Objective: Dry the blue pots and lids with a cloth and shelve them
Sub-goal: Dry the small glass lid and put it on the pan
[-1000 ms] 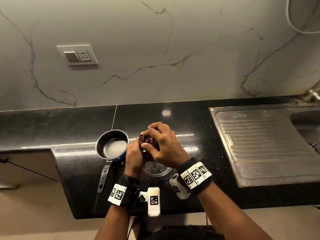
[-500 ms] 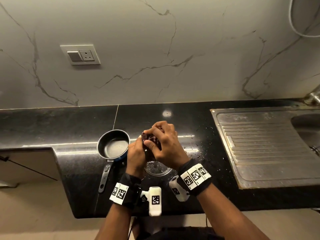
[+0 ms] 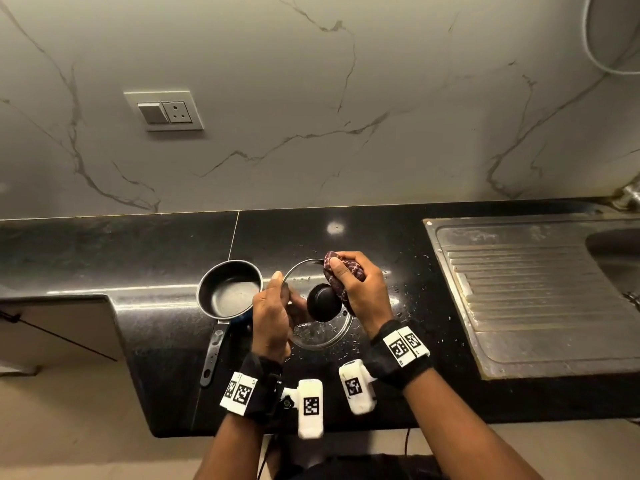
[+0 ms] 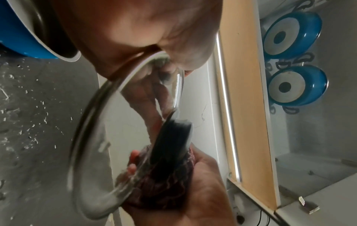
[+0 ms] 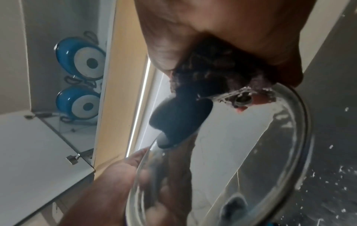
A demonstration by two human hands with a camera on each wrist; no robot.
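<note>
A glass lid [image 3: 320, 332] with a black knob [image 3: 323, 303] is held tilted above the black counter. My left hand [image 3: 273, 313] grips its left rim [image 4: 115, 79], thumb on top and fingers underneath. My right hand [image 3: 360, 289] holds a bunched maroon cloth [image 3: 341, 275] against the lid beside the knob [image 5: 179, 119]; the cloth [image 4: 166, 188] wraps over the rim. A small blue saucepan [image 3: 230, 289] with a long handle stands on the counter just left of my hands. Two blue pots [image 4: 293, 61] sit in an upper cabinet.
A steel drainboard [image 3: 533, 292] and sink lie at the right. Water droplets speckle the counter [image 3: 408, 306] around the lid. A marble wall with a switch plate [image 3: 166, 110] rises behind. The counter's front edge curves in at the left.
The lid, earlier low under my clasped hands, is now raised and tilted with its knob showing. My hands have parted: left on the rim, right with the cloth at the far side.
</note>
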